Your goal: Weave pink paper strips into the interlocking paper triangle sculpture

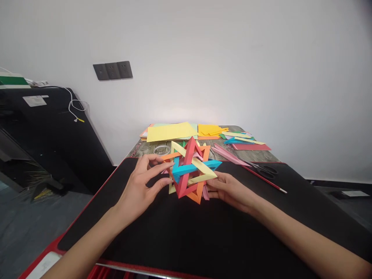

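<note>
A many-pointed origami star (190, 168) of interlocked folded paper strips, in red, blue, orange, pale yellow and pink, is held over the black mat (162, 236). My left hand (143, 180) grips its left side, thumb and fingertips at the blue and orange strips. At the lower right, my right hand (229, 190) supports it with fingers curled behind the pale yellow and pink strips. Those right fingertips are partly hidden by the star.
Behind the mat lie yellow paper sheets (171, 132), orange paper pieces (210, 130), folded strips (244, 138) and a tape roll (161, 150). Pink strips (229, 155), black-handled scissors (266, 170) and a red pencil (267, 180) are at the right. A wall rises behind the table.
</note>
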The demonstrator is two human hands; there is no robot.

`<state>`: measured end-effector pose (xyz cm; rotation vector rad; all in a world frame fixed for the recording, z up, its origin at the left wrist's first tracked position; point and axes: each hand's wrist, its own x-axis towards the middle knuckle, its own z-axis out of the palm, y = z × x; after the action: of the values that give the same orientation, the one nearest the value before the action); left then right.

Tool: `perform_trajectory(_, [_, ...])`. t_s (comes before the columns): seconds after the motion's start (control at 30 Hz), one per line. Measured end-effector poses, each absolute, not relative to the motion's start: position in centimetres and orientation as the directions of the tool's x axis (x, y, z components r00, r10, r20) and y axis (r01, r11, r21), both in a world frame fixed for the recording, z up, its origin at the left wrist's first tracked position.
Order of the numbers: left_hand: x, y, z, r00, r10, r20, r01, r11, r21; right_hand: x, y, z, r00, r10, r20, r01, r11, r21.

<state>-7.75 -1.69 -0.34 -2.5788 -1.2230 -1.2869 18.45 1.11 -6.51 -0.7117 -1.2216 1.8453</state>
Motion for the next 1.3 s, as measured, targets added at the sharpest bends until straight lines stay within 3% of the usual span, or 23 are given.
perform_trajectory(0.13, [-6.6,-1.9,-1.9,0.333,0.649,0.684,0.561,-0.719,0.41,19.3,1.4,-7.5,-0.511,0.857,-0.073,-0.322,-0.27,-0.907])
perform_trajectory(0.3, [-5.3,-1.6,-3.0,0.257,0.689,0.677,0.236,-0.724,0.648,19.7,1.5,-8.1,-0.452,0.887,-0.096,-0.359,-0.279,-0.89])
perform_trajectory(0.43, [-4.9,-1.5,-4.3,0.253,0.664,0.703,0.046,-0.734,0.677,19.7,1.4,-8.4,-0.43,0.899,-0.085,-0.387,-0.269,-0.882])
perform_trajectory(0.57, [-5.1,-1.4,-5.5,0.286,0.647,0.707,0.172,-0.76,0.627,19.7,1.3,-8.4,-0.443,0.894,-0.067,-0.395,-0.262,-0.881])
perform_trajectory(0.8, [-5.2,-1.4,-5.4,0.163,0.635,0.755,0.443,-0.731,0.519,19.6,1.1,-7.8,-0.462,0.884,-0.073,-0.362,-0.263,-0.894])
perform_trajectory(1.07, [-4.3,-1.4,-5.7,0.084,0.707,0.702,0.504,-0.638,0.582,19.4,0.7,-7.8,-0.466,0.883,-0.046,-0.301,-0.207,-0.931])
perform_trajectory(1.3, [-4.7,-1.2,-5.3,-0.074,0.579,0.812,0.6,-0.624,0.5,19.3,0.3,-7.5,-0.419,0.908,0.009,-0.228,-0.096,-0.969])
